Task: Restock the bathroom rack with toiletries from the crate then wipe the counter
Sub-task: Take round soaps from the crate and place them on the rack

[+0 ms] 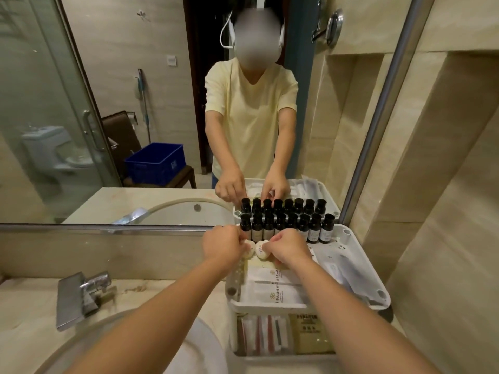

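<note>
A white two-tier rack stands on the beige counter against the mirror. Along its back edge runs a row of small dark bottles with black caps. In front of them my left hand pinches a small round wrapped soap, and my right hand pinches a second wrapped soap beside it. Both soaps sit just above the top tray. White sachets lie flat nearer to me on the tray. The blue crate appears only as a reflection, on a chair behind me.
A chrome tap and a glass basin lie left of the rack. The lower shelf holds packets standing upright. The mirror reflects a glass shower door, a toilet and a mop. A tiled wall closes the right side.
</note>
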### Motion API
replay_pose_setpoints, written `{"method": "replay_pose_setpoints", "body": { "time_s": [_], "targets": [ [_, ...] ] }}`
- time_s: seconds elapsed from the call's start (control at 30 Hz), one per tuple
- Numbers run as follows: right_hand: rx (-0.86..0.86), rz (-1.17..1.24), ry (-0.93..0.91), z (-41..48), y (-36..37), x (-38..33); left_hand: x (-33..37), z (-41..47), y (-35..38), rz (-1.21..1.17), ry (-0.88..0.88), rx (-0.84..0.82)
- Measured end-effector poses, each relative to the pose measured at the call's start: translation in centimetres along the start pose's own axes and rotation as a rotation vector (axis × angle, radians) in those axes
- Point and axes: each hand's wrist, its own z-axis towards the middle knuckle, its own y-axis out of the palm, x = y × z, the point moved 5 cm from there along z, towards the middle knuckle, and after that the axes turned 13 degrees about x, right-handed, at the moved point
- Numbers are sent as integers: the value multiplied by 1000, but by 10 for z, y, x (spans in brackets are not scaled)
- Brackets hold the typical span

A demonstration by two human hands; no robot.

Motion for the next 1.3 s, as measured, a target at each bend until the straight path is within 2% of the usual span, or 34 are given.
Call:
{"method": "replay_pose_setpoints", "body": {
  "time_s": [0.2,0.37,0.57,0.67,0.8,0.93,1.1,1.3],
  "targets": [
    [58,-113,-39,4,1,0,9,2,0,269,177,74],
    [127,-252,-124,4,2,-1,10,-4,4,294,179,87],
    [136,-269,-148,1,4,0,8,-8,5,258,160,88],
    [165,-251,-175,-3,1,0,4,-10,0,158,137,124],
    [218,-174,-195,-9,-10,0,-15,-17,-13,-93,-15,216],
    [260,-65,-315,-32,-13,-9,-39,-34,-22,-258,-107,242],
    [201,62,-474,-71,0,-35,-65,-69,-34,-477,-244,250],
    [64,127,-676,-128,43,-69,-114,-122,-56,-605,-373,271]
  ]
}}
